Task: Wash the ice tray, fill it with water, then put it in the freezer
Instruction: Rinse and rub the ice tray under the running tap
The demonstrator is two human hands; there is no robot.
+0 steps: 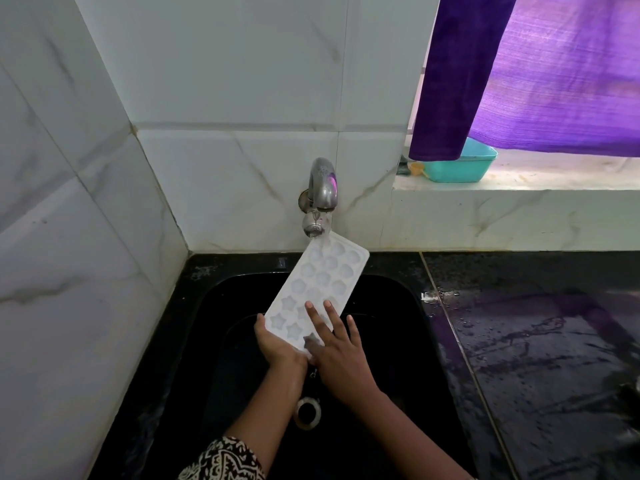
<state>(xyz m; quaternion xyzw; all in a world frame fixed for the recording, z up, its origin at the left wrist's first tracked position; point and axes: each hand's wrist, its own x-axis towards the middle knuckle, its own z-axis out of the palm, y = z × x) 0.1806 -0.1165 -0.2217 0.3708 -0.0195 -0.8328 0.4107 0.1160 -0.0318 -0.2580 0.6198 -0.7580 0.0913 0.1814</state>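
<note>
A white ice tray (320, 282) with star and shell shaped cups is held tilted over the black sink (398, 306), its far end under the metal tap (320, 195). Water runs from the spout onto the tray's top corner. My left hand (277, 344) grips the tray's near end from below, thumb on the left edge. My right hand (337, 351) lies flat on the tray's upper face with its fingers straight and spread over the cups.
White marble tiles line the wall behind and to the left. A wet black counter (536, 341) runs to the right. On the window ledge stands a teal tub (460, 168), under a purple curtain (540, 71). The sink drain (307, 412) lies below my wrists.
</note>
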